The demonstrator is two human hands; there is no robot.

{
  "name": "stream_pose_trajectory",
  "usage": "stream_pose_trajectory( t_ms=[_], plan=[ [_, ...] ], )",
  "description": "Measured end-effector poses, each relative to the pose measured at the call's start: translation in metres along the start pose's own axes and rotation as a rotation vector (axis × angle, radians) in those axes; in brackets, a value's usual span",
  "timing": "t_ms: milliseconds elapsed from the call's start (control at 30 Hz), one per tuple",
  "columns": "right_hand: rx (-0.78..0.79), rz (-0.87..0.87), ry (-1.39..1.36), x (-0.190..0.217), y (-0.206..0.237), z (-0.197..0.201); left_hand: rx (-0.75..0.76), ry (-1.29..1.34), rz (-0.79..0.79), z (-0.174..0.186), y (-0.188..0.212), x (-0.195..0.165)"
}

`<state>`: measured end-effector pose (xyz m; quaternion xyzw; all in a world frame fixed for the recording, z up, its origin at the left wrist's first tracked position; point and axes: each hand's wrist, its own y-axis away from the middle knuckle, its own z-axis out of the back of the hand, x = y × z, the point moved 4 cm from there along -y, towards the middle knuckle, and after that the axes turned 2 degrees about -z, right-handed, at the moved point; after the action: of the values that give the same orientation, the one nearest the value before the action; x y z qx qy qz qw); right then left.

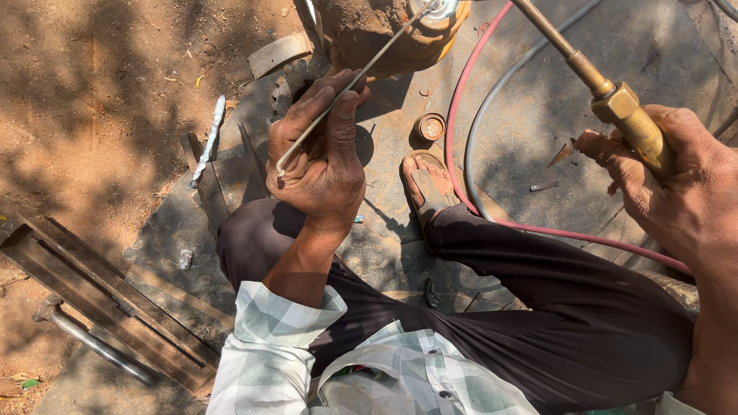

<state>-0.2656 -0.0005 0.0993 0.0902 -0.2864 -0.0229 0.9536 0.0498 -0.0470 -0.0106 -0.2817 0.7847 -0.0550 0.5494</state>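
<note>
While our left hand (319, 157) pinches a thin filler rod (361, 73) reaching the yellow cylinder (392, 34) ahead, our right hand (676, 184) grips the brass torch (615, 100).

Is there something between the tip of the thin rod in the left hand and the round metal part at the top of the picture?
Nothing visible. The left hand pinches the thin rod, which runs up and right over open ground to the round metal part. The right hand grips the brass torch, which comes in from the right side.
</note>
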Motion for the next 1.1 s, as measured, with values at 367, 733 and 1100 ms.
stream_pose_trajectory(
  t_ms=[367,733,1100],
  plan=[
    [0.016,-0.119,-0.040,0.001,-0.007,-0.003,0.008,-0.037,0.015,0.001,0.004,0.001],
    [0.033,-0.099,-0.073,-0.017,-0.001,-0.002,0.025,-0.037,-0.005,0.001,0.004,0.004],
    [0.009,-0.104,-0.054,-0.005,-0.005,-0.003,0.005,-0.023,0.013,0.001,0.005,0.004]
  ],
)
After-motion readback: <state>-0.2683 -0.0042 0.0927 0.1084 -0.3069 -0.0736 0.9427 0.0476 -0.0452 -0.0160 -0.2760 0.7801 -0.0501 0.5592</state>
